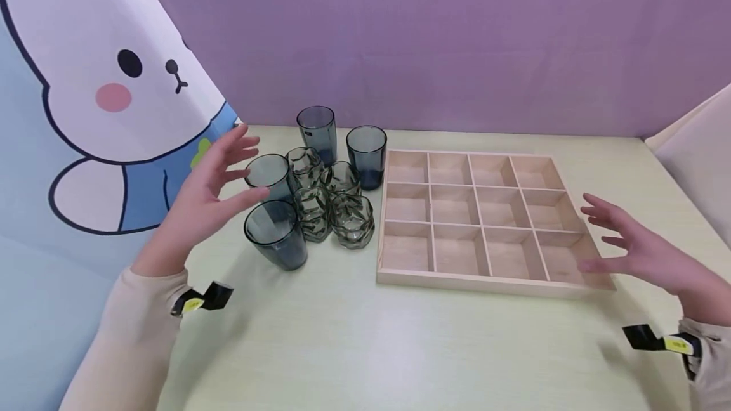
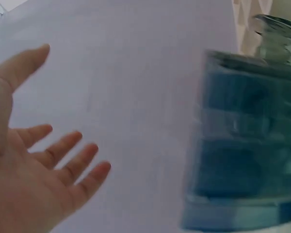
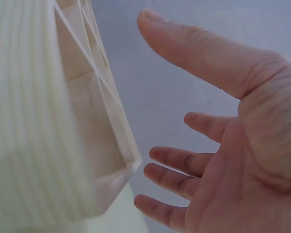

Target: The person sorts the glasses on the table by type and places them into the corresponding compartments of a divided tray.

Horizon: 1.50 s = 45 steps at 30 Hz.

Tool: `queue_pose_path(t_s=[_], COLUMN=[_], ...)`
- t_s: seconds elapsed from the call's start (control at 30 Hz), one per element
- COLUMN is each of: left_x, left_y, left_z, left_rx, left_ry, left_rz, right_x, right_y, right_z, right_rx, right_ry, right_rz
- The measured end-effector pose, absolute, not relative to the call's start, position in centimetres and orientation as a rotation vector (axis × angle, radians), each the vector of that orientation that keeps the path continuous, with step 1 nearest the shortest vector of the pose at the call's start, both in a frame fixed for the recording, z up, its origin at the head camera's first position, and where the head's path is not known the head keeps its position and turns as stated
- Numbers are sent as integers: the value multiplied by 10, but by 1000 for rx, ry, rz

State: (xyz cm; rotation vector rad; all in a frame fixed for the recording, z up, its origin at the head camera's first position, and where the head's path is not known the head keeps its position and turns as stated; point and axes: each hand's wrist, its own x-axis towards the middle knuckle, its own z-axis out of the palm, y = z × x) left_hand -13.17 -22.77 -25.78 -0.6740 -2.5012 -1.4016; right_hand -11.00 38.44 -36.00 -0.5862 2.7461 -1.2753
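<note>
At the nine o'clock side of the tray (image 1: 480, 284), all eight glasses stand bunched on the surface (image 1: 400, 347), none of them in the tray's twelve compartments (image 1: 455, 205). The four tall glasses (image 1: 285, 251) ring the bunch at about twelve, two, eight and nine o'clock, while the four short glasses (image 1: 352, 224) crowd its middle and run out toward five o'clock. The left hand (image 1: 200, 202) hovers at the bunch's nine o'clock, fingers and thumb spread wide, holding nothing; its thumb overlaps a tall rim in the head view, yet the left wrist view shows a gap to the nearest glass. The right hand (image 1: 645, 251) hangs at the tray's three o'clock, just beside its near corner, likewise wide and holding nothing, with space between fingertips and wood in the right wrist view. Judging by this, nothing is done so far: no glass is gripped, none is in a compartment, and both hands seem poised ahead of first contact, which leaves the handling of every glass and the tray to come.
</note>
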Motion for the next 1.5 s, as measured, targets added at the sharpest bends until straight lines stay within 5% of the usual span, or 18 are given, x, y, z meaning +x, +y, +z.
queue_pose_path(t_s=[0.73, 1.5], left_x=[-121, -128], left_y=[-273, -265], left_z=[-339, -355], left_rx=[-779, -616], left_ry=[-2489, -2514], left_rz=[-1768, -1802], right_x=[-101, -98], right_y=[424, 427], right_z=[-400, -408], right_rx=[-638, -670], right_ry=[2433, 2339], right_rz=[-1499, -1569])
